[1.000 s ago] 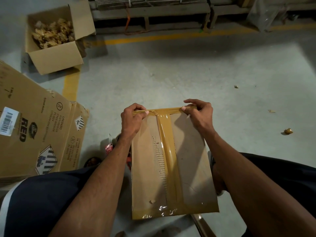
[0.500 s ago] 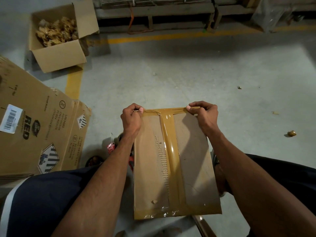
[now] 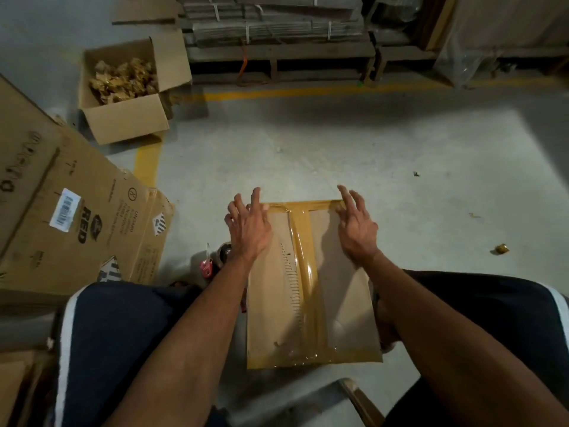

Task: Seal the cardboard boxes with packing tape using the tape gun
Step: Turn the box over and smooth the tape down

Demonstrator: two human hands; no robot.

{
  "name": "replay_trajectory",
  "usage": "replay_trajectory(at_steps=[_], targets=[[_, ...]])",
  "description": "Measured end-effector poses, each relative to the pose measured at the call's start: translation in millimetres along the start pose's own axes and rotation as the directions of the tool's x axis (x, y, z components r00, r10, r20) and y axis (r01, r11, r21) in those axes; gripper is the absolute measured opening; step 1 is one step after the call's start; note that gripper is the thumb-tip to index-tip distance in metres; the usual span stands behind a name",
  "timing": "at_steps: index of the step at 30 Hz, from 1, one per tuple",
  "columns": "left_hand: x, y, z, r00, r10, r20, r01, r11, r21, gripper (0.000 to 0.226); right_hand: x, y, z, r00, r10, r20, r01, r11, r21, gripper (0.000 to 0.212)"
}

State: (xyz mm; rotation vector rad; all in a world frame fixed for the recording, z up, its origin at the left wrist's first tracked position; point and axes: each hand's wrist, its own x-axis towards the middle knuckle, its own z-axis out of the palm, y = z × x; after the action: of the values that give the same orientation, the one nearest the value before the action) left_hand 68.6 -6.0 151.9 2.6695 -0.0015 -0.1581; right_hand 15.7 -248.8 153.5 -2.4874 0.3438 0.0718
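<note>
1. Fingers spread and straight, the left hand [image 3: 248,224] and right hand [image 3: 357,224] rest over the far corners of a taped cardboard box [image 3: 335,291] between the person's knees, gripping nothing.
2. Brown packing tape [image 3: 308,272] runs down its centre seam and along both ends.
3. At 9 o'clock of the box, the tape gun [image 3: 215,261] lies half hidden behind the left forearm.
4. At 11 o'clock, an open carton [image 3: 126,118] holds crumpled brown scraps, hard to identify.
</note>
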Motion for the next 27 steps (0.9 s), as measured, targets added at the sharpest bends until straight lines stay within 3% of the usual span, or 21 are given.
replay_trajectory(at_steps=[5, 9, 15, 18, 24, 27], targets=[[-69, -6, -19, 0.973, 0.041, 0.225, -0.048, 0.999, 0.025, 0.056, -82, 3, -8, 0.987, 0.039, 0.155, -0.018, 0.991, -0.132, 0.056], [-120, -8, -34, 0.920, 0.065, 0.385, -0.057, 0.998, -0.032, 0.058, -135, 2, -15, 0.976, 0.061, 0.209, -0.023, 0.984, -0.176, 0.065], [-185, -26, -41, 0.822, 0.040, 0.568, -0.065, 0.998, 0.023, 0.074, -197, 2, -25, 0.944, 0.108, 0.312, -0.037, 0.974, -0.224, 0.070], [-212, -31, -42, 0.789, 0.031, 0.613, -0.074, 0.996, 0.045, 0.080, -211, 0, -37, 0.914, 0.135, 0.383, -0.039, 0.968, -0.249, 0.075], [-261, -24, -63, 0.801, -0.007, 0.598, -0.035, 0.998, 0.059, 0.089, -243, -4, -50, 0.861, 0.217, 0.460, -0.102, 0.960, -0.262, 0.094], [-274, -13, -69, 0.811, -0.027, 0.585, -0.003, 0.999, 0.050, 0.104, -254, -10, -45, 0.890, 0.215, 0.403, -0.082, 0.943, -0.323, 0.109]])
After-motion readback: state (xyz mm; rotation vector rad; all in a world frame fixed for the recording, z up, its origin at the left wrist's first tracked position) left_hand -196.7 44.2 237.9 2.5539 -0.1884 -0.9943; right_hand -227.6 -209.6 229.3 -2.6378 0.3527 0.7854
